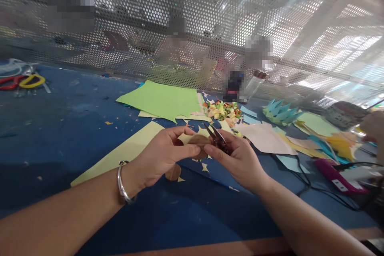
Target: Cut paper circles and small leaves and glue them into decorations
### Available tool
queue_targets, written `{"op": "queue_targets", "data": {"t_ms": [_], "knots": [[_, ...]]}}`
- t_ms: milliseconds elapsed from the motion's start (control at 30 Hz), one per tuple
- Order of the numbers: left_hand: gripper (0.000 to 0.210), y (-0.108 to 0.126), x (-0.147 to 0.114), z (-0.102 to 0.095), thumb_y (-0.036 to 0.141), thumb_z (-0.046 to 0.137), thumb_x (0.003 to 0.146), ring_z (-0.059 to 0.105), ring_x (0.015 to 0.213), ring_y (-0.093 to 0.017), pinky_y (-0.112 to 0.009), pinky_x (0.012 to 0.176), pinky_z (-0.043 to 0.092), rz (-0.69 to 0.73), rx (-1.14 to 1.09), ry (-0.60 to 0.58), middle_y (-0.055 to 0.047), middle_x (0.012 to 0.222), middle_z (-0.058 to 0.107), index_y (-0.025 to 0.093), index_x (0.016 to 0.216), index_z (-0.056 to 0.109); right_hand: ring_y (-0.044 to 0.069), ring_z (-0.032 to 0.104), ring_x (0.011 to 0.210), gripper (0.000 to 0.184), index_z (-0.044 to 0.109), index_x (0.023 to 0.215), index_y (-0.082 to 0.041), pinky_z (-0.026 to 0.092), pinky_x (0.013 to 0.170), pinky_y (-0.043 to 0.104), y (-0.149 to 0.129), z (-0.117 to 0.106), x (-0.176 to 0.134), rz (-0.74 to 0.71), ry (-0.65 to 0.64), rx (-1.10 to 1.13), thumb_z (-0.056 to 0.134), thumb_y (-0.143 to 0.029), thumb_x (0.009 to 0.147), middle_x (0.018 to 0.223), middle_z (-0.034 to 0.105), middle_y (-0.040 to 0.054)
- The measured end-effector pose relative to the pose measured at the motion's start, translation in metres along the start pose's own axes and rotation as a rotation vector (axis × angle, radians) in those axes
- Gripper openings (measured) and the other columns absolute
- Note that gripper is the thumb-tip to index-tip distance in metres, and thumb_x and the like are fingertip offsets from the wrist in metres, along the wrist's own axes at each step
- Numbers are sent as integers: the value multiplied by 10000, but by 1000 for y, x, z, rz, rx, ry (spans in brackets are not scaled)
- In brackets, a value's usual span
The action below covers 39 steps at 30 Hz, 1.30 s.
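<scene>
Over the middle of the blue table, my left hand (163, 149) pinches a round brown paper piece (198, 140) between thumb and fingers. A crease or fold seems to run across that piece. My right hand (243, 162) is closed around small dark scissors (221, 141), their blades apart and pointing up and left. Its thumb tip also touches the right side of the brown piece. Just below my left hand, another round brown disc (173, 172) lies on the table. Part of a reddish thing shows behind my left fingers, too hidden to name.
Green sheets (162, 98), a pale yellow sheet (120, 156) and a heap of coloured paper scraps (223, 111) lie around. At right are a blue paper crown shape (280, 112) and a magenta power strip (337, 176) with cables. A perforated metal screen (180, 48) stands behind.
</scene>
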<state>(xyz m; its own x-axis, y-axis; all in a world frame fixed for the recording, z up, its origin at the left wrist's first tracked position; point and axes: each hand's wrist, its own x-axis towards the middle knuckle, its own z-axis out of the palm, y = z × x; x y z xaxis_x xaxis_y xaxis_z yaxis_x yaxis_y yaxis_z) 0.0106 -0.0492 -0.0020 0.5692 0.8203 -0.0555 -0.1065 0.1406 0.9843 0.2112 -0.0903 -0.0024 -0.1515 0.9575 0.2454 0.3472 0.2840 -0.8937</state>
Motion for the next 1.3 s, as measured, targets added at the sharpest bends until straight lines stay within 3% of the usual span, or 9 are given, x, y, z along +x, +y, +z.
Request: {"op": "queue_targets", "data": {"t_ms": [133,300,1000,1300], "knots": [[161,-2,2,6,309,755,840,663,861,-158,-278,803,493,63,-81,12,-28,902,726,179,920,702,125,408,636,266,608,884,-201,334,549,259,3,-3,-2,-25,6,30,659,-457,936,706,463,-22],[149,3,1,7,305,736,863,672,890,-160,-258,763,507,104,-52,68,-32,962,746,193,962,732,104,269,553,440,586,888,-191,206,479,266,11,-5,-1,18,-12,165,421,-574,1028,658,325,-46],[149,0,0,2,316,724,873,713,904,-176,-290,810,563,117,-24,15,-24,928,733,198,959,695,98,308,551,436,524,794,-205,218,447,243,10,-5,1,32,-57,16,450,-573,1017,696,412,-26],[153,0,1,2,315,733,869,711,900,-173,-287,806,558,137,-23,-7,-25,944,740,205,975,718,92,270,525,442,528,785,-204,209,447,246,10,-8,-1,22,-60,6,449,-568,1022,648,362,-48]]}}
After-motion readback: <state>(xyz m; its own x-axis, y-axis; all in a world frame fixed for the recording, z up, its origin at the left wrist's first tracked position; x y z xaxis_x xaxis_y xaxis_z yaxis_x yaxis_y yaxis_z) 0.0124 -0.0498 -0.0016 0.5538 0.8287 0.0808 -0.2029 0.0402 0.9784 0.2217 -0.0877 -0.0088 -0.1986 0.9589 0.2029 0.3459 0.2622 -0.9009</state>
